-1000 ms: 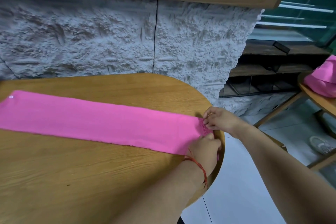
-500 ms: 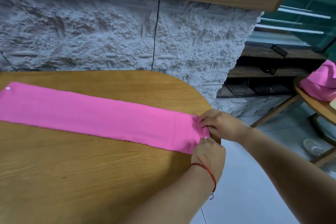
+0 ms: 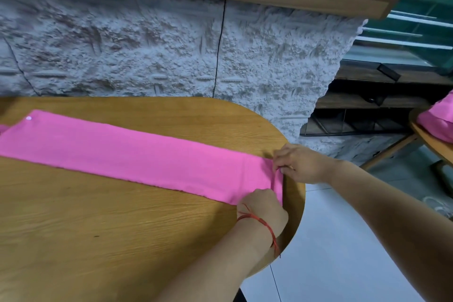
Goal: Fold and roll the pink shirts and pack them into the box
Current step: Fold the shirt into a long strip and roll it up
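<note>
Head view shows the bench (image 3: 98, 228) with the pink shirt (image 3: 137, 154) lying along it as a long flat strip, unmoved over the last second except at the end by the bench's rounded edge. There a narrow lip of cloth now stands turned over, where a second ago the hem lay flat. My left hand (image 3: 263, 206) and right hand (image 3: 302, 163) each pinch that lip, fingers (image 3: 284, 157) curled tight on it. I judge folding finished and rolling just begun; no box is in sight.

Folded shirt (image 3: 137, 152) across table (image 3: 122, 240).
</note>
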The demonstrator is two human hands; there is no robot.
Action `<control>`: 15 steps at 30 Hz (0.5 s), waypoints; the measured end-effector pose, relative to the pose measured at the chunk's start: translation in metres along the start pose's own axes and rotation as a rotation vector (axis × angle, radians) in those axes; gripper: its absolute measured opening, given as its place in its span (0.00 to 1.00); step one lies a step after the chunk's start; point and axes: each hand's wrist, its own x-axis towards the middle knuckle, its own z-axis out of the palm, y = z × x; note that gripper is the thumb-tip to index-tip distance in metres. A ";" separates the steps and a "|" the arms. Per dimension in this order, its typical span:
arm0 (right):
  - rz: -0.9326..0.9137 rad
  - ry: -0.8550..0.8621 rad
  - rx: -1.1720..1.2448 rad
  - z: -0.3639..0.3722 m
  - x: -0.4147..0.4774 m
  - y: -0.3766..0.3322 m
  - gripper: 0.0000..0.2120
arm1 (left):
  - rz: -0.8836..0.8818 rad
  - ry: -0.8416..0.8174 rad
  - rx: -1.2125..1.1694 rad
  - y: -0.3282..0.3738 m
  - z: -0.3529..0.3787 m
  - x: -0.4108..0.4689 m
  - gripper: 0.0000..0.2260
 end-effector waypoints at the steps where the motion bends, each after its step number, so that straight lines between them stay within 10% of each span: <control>1: 0.036 -0.021 0.030 0.001 0.002 -0.001 0.11 | 0.020 0.012 0.016 -0.001 0.000 -0.003 0.33; 12: 0.546 0.214 0.834 0.029 0.017 -0.016 0.14 | 0.192 0.109 0.235 0.011 -0.001 -0.019 0.02; 15: 0.671 0.294 0.944 0.035 0.025 -0.021 0.19 | 0.176 -0.103 0.173 0.022 0.004 -0.023 0.09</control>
